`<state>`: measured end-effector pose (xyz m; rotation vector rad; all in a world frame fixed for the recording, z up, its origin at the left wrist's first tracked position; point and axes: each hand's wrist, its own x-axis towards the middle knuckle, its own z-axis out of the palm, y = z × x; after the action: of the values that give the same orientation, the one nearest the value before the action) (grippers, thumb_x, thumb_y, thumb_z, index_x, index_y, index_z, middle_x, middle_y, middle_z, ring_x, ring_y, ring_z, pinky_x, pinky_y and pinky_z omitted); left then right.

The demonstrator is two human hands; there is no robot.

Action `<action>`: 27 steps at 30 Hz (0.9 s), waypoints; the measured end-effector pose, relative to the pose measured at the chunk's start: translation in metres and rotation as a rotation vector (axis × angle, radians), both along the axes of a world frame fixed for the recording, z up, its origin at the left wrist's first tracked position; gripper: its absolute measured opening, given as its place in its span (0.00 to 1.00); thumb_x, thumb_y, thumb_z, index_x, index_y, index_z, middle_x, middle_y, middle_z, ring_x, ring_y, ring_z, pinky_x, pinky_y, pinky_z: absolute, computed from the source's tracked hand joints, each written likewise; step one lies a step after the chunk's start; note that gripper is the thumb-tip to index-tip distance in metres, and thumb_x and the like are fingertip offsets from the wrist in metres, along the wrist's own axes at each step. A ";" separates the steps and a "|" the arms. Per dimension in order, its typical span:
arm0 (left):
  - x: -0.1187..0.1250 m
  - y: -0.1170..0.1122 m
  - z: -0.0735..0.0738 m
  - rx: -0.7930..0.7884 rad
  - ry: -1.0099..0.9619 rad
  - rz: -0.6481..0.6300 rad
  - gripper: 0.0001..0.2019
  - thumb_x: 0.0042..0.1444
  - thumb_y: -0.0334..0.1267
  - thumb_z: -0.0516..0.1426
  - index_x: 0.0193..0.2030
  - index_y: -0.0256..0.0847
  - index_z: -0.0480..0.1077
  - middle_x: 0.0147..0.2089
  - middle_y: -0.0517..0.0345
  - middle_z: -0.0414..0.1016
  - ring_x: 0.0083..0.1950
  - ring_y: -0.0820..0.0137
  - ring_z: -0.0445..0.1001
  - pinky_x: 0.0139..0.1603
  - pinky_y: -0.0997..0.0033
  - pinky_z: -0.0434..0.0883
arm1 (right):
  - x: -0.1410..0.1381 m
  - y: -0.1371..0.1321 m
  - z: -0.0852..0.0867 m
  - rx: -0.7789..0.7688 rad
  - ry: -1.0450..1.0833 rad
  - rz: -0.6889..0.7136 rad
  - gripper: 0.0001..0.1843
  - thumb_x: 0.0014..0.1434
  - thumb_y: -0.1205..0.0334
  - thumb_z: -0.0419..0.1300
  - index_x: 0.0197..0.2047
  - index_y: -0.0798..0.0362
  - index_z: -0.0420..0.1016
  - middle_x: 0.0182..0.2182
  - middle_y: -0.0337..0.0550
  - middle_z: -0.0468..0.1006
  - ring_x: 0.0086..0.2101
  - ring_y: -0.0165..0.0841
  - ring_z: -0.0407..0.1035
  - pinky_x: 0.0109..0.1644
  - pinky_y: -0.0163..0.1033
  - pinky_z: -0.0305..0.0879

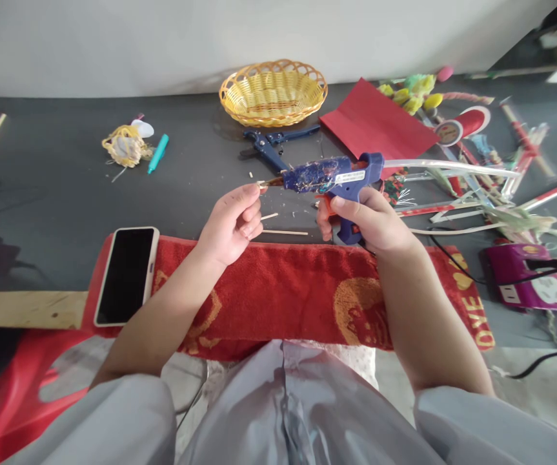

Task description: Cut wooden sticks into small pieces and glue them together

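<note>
My right hand [372, 216] is wrapped round the handle of a blue hot glue gun [317, 175], fingers at its orange trigger. A long clear glue stick [447, 167] sticks out of the gun's back. The nozzle points left and meets the fingertips of my left hand [234, 223]. Those fingers are pinched on a tiny pale piece at the nozzle tip, too small to name. Below the gun, a thin wooden stick [285, 232] lies on the dark table, with small scraps around it.
A yellow wicker basket [273, 97], blue cutters [268, 150] and red paper [377, 119] lie at the back. A red towel [278, 290] covers the front edge, with a phone [128, 276] on it. A purple power strip [530, 278] with black cables and craft scraps sits right.
</note>
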<state>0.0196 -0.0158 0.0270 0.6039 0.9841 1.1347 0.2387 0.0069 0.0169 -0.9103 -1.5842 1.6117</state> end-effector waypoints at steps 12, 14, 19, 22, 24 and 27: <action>0.000 0.000 -0.002 0.029 -0.049 -0.006 0.06 0.54 0.37 0.61 0.30 0.37 0.71 0.16 0.72 0.54 0.13 0.86 0.51 0.14 0.81 0.49 | -0.001 0.000 -0.001 -0.026 0.037 -0.017 0.20 0.56 0.43 0.63 0.26 0.51 0.72 0.20 0.37 0.73 0.20 0.27 0.68 0.27 0.36 0.62; 0.000 0.000 -0.002 0.025 -0.051 -0.006 0.06 0.54 0.37 0.62 0.30 0.37 0.71 0.16 0.72 0.55 0.13 0.87 0.51 0.14 0.81 0.49 | -0.001 0.000 -0.001 -0.023 0.050 -0.014 0.21 0.55 0.43 0.63 0.25 0.52 0.71 0.19 0.37 0.73 0.20 0.27 0.68 0.26 0.35 0.62; 0.000 0.000 -0.002 0.018 -0.059 -0.003 0.06 0.54 0.36 0.61 0.30 0.37 0.71 0.16 0.72 0.55 0.13 0.87 0.52 0.14 0.81 0.49 | 0.000 0.001 -0.002 -0.028 0.059 -0.007 0.21 0.56 0.43 0.63 0.26 0.53 0.71 0.19 0.36 0.73 0.20 0.26 0.68 0.26 0.33 0.63; 0.000 0.000 -0.002 0.006 -0.059 0.004 0.06 0.55 0.36 0.61 0.30 0.37 0.71 0.16 0.72 0.55 0.13 0.87 0.52 0.14 0.81 0.49 | 0.000 0.001 -0.003 -0.021 0.060 -0.002 0.20 0.56 0.44 0.63 0.26 0.53 0.71 0.20 0.36 0.74 0.20 0.26 0.69 0.26 0.33 0.63; 0.001 0.000 -0.001 -0.001 -0.063 0.007 0.06 0.56 0.37 0.60 0.31 0.37 0.71 0.16 0.72 0.55 0.13 0.87 0.52 0.14 0.81 0.49 | 0.000 0.001 -0.003 -0.022 0.060 -0.001 0.20 0.56 0.43 0.63 0.26 0.53 0.71 0.20 0.36 0.74 0.20 0.26 0.69 0.26 0.33 0.63; 0.001 -0.001 0.000 -0.013 -0.064 0.008 0.07 0.57 0.36 0.59 0.30 0.37 0.71 0.15 0.72 0.55 0.12 0.87 0.52 0.14 0.81 0.50 | 0.000 0.001 -0.002 -0.025 0.054 -0.006 0.21 0.55 0.43 0.63 0.27 0.53 0.71 0.20 0.36 0.74 0.20 0.26 0.69 0.26 0.34 0.64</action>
<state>0.0205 -0.0164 0.0271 0.5506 0.9391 1.1472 0.2389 0.0081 0.0146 -0.8766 -1.5261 1.6416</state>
